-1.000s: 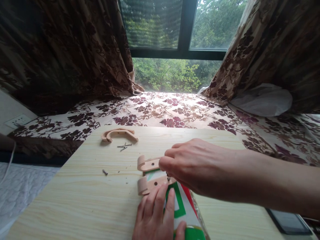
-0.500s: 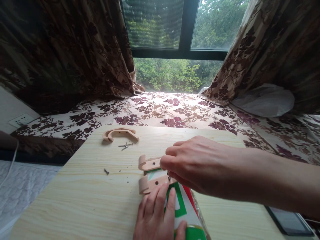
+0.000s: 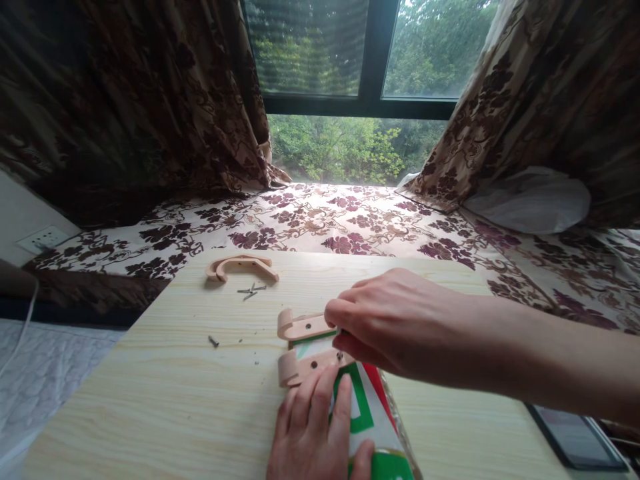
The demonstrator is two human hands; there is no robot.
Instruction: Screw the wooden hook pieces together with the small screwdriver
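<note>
My left hand lies over a green, white and red package, its fingers stretched out and their tips at the lower edge of the near wooden hook. A second wooden hook lies just beyond it. Both have curled ends at the left and dark screw holes. In the near hook a screw stands at the right-hand hole. Right above that screw, my right hand is closed in a pinch. A small glint shows under its fingertips, but what it grips is mostly hidden.
Two more curved wooden hooks lie at the back left of the pale wooden table. Several loose screws are near them, and a single screw lies closer. A dark-edged tablet or phone sits at right, under my forearm.
My right hand has shifted slightly right and turned a little, uncovering more of the screw and the near hook. My left hand stays in place.
</note>
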